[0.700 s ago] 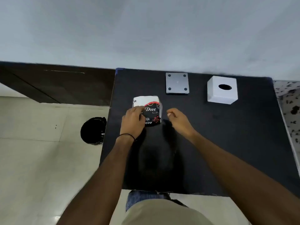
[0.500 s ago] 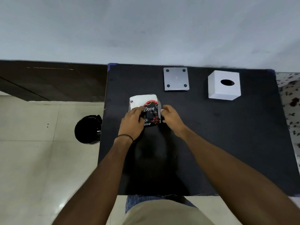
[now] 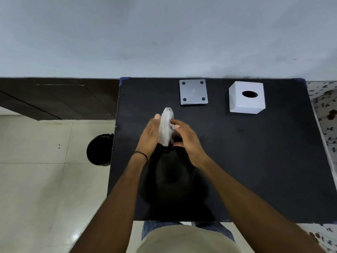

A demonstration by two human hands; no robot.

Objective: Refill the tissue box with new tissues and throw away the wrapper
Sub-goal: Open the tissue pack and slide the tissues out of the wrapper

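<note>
Both hands, left hand [image 3: 149, 137] and right hand [image 3: 187, 141], clamped on tissue pack [image 3: 166, 126], tipped edge-up, likely to open wrapper; tissue box [image 3: 246, 105] waits at 2 o'clock.

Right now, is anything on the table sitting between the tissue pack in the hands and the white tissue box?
Nothing visible does. The tissue pack is held between the left hand and right hand; bare black table lies between it and the white tissue box. The grey plate sits off that line, toward the wall.

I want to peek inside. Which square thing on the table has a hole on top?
The white cube box at the far right; the flat grey plate has only four dark corner dots.
</note>
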